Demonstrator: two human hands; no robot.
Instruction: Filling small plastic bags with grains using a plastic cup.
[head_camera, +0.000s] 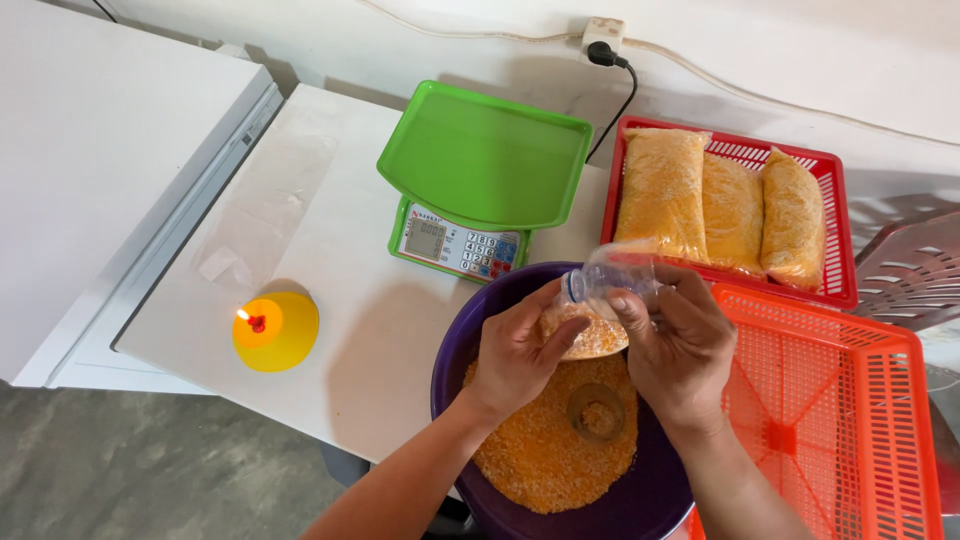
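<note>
My left hand (515, 352) and my right hand (680, 350) both hold a clear plastic bag (600, 305) partly filled with orange crumbs, above a purple basin (455, 350). The basin holds a heap of orange crumbs (540, 450) with a small round cup (596, 411) lying in it. My left hand grips the bag's lower left side. The fingers of my right hand pinch its open top edge. A green weighing scale (480, 165) with an empty tray stands just behind the basin.
A red basket (835, 225) at the back right holds three filled bags of crumbs (730, 205). An orange basket (850, 410) sits to my right. A yellow holder with a lit candle (275, 328) stands at left. Loose clear bags (265, 205) lie on the white table. A white chest stands further left.
</note>
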